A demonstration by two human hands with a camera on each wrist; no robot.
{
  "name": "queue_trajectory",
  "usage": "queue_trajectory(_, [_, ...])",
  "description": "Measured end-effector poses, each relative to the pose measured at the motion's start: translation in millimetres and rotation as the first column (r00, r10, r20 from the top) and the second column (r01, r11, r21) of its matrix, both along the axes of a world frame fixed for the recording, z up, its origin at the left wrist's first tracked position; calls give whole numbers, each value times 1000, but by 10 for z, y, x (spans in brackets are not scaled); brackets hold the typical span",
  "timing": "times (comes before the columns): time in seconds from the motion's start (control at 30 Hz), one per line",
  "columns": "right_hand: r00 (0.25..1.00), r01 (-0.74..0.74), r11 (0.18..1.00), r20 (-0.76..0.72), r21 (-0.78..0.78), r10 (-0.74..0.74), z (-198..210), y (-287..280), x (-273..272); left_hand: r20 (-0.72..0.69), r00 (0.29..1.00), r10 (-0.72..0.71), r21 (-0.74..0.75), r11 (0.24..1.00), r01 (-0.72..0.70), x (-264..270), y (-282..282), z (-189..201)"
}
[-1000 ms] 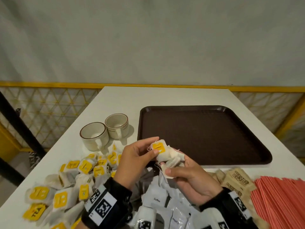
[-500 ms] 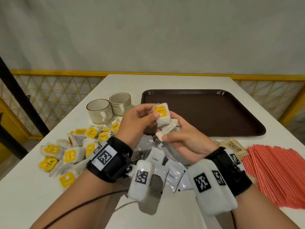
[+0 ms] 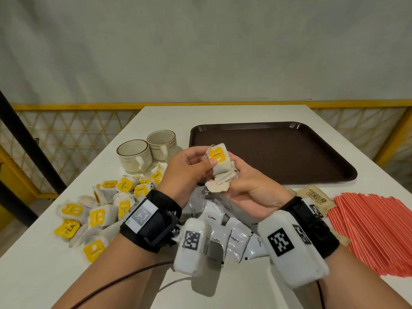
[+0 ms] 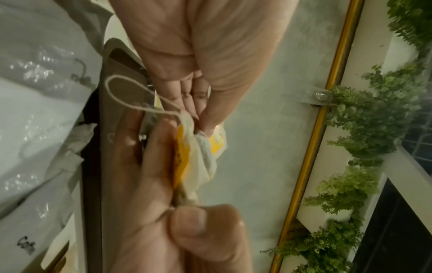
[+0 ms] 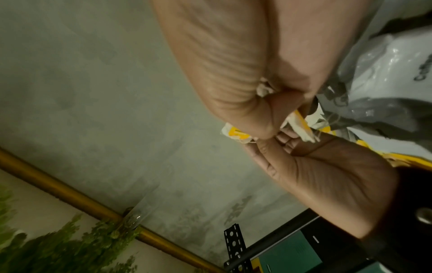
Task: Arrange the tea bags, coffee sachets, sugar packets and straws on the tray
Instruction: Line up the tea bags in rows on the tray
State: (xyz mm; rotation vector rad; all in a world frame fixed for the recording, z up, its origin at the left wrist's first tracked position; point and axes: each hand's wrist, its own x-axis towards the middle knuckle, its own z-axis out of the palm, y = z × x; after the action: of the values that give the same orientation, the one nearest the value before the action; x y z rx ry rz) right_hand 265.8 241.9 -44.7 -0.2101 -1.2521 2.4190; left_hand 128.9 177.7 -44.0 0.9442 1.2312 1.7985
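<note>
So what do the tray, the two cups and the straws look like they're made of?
Tray: probably moulded plastic, dark brown, matte textured floor with a glossier rim. Cups: likely glazed ceramic, cream with a brown band near the lip and a soft sheen. Straws: cannot tell; only red wrappers with thin white lines show, seemingly paper.

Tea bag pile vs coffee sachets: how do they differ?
The tea bag pile is dull paper with yellow tags, left of the arms; the coffee sachets are glossy white, printed "Coffee", lying under the wrists. Tea bags trail strings; sachets show none. Both lie loose on the table, none on the tray.
</note>
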Motion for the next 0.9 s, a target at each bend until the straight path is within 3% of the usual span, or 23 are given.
queue_trajectory(0.23, [997, 57, 991, 68, -122, -49, -47, -50, -75, 43, 997, 66, 15, 998, -67, -69, -8, 35])
queue_trajectory(0.5, [960, 266, 926, 155, -267, -231, 23, 73, 70, 140, 983, 120, 91, 987, -133, -113, -24, 106])
queue_trajectory(0.77, [942, 324, 898, 186, -297, -279, 83, 93, 206, -144, 977, 158, 49, 987, -153, 26, -2, 14])
queue_trajectory(0.9, [935, 338, 876, 227, -343, -272, 82, 114, 202, -382, 912, 150, 73, 989, -132, -7, -29, 25])
